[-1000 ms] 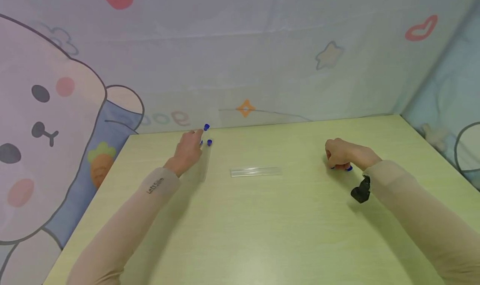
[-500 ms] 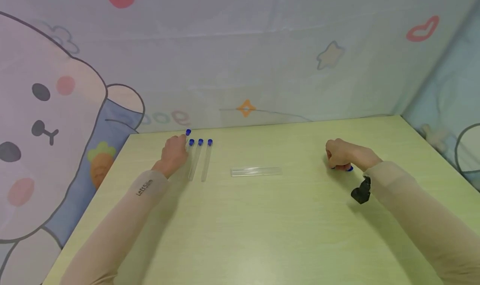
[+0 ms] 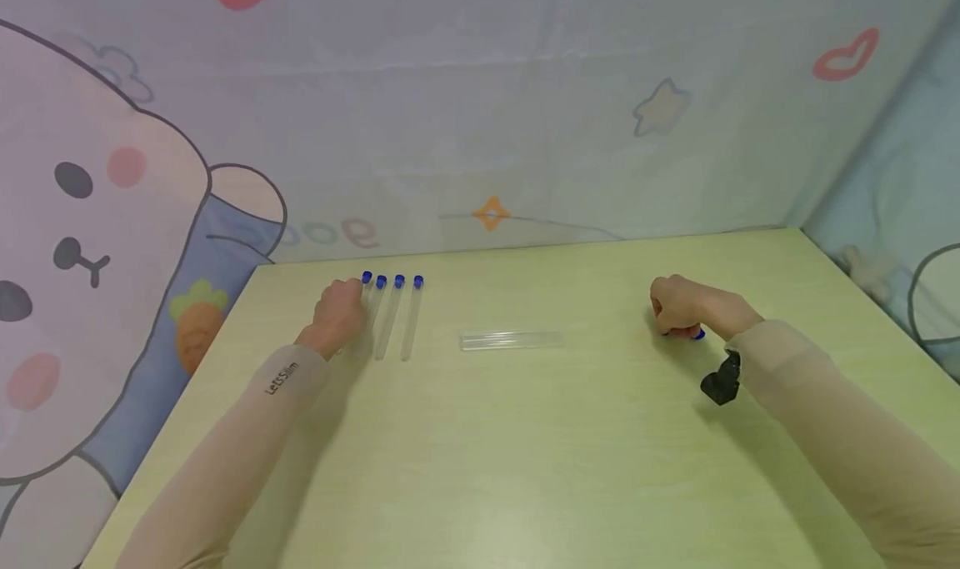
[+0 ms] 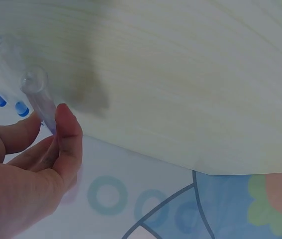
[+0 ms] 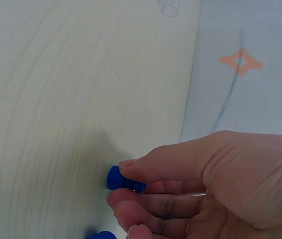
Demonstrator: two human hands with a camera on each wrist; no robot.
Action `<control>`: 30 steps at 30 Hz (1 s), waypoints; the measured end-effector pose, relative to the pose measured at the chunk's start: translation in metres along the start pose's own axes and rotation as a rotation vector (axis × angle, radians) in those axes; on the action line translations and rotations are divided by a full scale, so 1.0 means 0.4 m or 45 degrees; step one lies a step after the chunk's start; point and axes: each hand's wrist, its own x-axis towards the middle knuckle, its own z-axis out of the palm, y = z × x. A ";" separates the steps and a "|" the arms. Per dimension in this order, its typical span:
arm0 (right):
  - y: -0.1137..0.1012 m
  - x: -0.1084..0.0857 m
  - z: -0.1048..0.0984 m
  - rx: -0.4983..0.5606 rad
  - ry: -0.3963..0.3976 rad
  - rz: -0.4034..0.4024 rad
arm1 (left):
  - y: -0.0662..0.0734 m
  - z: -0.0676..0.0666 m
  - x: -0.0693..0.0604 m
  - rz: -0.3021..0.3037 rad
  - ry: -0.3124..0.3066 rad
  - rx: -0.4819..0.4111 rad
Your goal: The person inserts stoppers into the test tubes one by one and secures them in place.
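Observation:
My left hand [image 3: 339,312] pinches a clear test tube [image 4: 42,99] with a blue stopper [image 3: 367,277], at the left end of a row. Beside it, three more stoppered test tubes [image 3: 412,323] lie side by side on the table, their blue ends toward the wall. Between thumb and fingertips, my right hand [image 5: 180,179] pinches a loose blue stopper [image 5: 126,180]. Another blue stopper [image 5: 103,235] rests on the table just by that hand, partly cut off by the right wrist view's lower edge. Clear tubes [image 3: 512,341] without visible stoppers lie crosswise between the hands.
The light wooden table [image 3: 495,452] ends at a printed cloth backdrop [image 3: 480,119] behind the tubes. A second cloth [image 3: 900,186] hangs along the right side. A black wrist camera [image 3: 722,379] hangs under the right sleeve.
My left hand has moved left and a little toward me, bringing its stoppered tube down at the row's left end and uncovering the other tubes. The right hand stays in place.

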 end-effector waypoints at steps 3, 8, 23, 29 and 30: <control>0.001 0.001 0.000 -0.004 0.004 0.001 | -0.001 0.001 0.000 0.001 -0.005 -0.007; 0.005 0.005 0.002 0.004 -0.006 0.007 | -0.003 0.002 -0.003 0.004 -0.035 -0.024; 0.006 0.003 -0.001 -0.021 0.014 0.002 | -0.010 0.013 0.004 0.011 -0.043 -0.010; 0.003 0.000 0.001 -0.038 0.034 0.000 | -0.006 0.009 -0.003 0.032 -0.053 -0.001; 0.002 0.000 0.001 -0.035 0.035 -0.003 | -0.006 0.009 -0.005 0.027 -0.053 -0.003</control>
